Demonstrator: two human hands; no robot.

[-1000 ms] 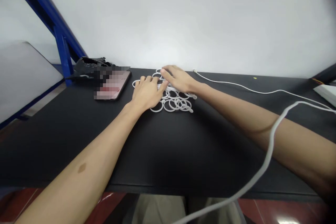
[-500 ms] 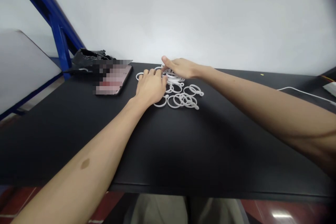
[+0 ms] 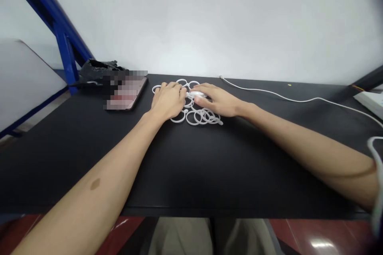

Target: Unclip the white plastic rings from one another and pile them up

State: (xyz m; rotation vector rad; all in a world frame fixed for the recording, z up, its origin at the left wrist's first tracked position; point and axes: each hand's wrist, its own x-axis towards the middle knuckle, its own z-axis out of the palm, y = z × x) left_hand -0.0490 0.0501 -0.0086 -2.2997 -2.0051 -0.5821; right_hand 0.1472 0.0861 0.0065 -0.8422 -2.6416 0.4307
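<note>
A pile of several white plastic rings (image 3: 201,116) lies on the black table (image 3: 191,167) near its far edge. My left hand (image 3: 167,100) rests palm down on the left part of the pile, its fingers curled over some rings. My right hand (image 3: 217,101) lies over the right part of the pile. Its fingertips pinch a white ring (image 3: 196,94) close to my left fingers. Rings under both palms are hidden.
A phone (image 3: 125,93) lies left of the rings, with a black crumpled item (image 3: 95,69) behind it. A white cable (image 3: 299,99) runs across the far right of the table. A blue metal frame (image 3: 64,48) stands at the left. A white wall backs the table.
My right hand has come down from above the far rings onto the right side of the pile. My left hand has stayed on the rings. The view shifted slightly.
</note>
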